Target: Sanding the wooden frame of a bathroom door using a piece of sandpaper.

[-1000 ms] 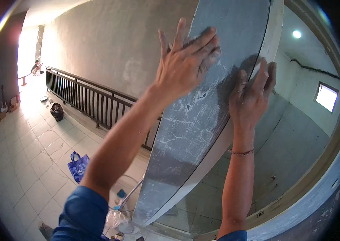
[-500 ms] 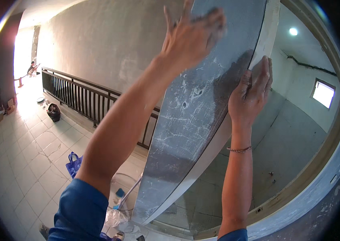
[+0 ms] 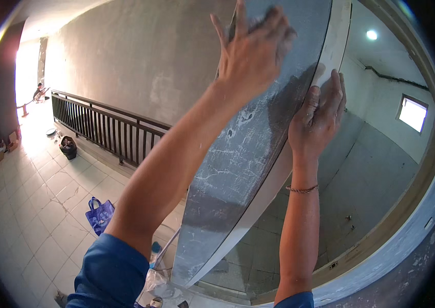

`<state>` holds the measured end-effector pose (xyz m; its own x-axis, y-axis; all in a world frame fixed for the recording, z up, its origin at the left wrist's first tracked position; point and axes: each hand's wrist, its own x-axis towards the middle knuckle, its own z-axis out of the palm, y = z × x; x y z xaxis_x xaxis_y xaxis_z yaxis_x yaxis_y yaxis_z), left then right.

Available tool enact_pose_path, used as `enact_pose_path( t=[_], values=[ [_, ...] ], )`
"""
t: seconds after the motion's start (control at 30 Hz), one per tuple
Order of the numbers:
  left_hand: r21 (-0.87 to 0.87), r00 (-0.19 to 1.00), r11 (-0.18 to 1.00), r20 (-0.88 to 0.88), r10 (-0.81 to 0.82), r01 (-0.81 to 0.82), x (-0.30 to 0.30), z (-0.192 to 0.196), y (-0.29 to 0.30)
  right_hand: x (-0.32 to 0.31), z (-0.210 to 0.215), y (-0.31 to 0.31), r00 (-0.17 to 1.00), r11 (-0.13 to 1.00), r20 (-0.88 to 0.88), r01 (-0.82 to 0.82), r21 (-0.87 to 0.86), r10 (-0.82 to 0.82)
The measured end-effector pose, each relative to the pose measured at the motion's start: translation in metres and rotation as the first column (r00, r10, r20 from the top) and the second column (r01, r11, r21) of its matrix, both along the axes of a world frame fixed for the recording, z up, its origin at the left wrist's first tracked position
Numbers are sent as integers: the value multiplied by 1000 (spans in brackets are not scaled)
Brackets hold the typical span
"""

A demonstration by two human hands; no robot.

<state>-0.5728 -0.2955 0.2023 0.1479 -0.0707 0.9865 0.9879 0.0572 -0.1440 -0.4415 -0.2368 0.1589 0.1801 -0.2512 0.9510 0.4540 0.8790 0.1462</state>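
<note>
A tall grey wall face (image 3: 227, 169), scuffed with white marks and darker patches, stands before me, a pale strip (image 3: 266, 192) running along its right edge. My left hand (image 3: 252, 54) is high up against the grey face. Two of its fingers stretch upward; the others bend over something dark, too blurred and covered to name. On the pale strip rests my right hand (image 3: 315, 120), fingers extended upward and thumb apart, with nothing visible in it. A braided bracelet circles that wrist.
Right of the strip opens a doorway into a tiled room with a small window (image 3: 413, 114). To the left, a dark railing (image 3: 107, 128) runs along the tiled floor (image 3: 37, 205). A blue bag (image 3: 100, 215) and a black bag (image 3: 67, 147) lie there; a person (image 3: 39, 92) is far off.
My left hand has shifted slightly down and right over the grey face, blurred by motion in both frames. The right hand stays on the strip. My view has moved a little.
</note>
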Motion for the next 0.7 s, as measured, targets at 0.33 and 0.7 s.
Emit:
enact_pose_path(
  t=[0.33, 0.7],
  values=[
    [122, 1000, 992, -13, 21, -19, 6, 21, 9, 1, -2, -5, 995, 996, -59, -85, -28, 83],
    [31, 989, 996, -123, 88, -85, 6, 20, 4, 1, -3, -4, 967, 970, -120, -232, -68, 223]
  ],
)
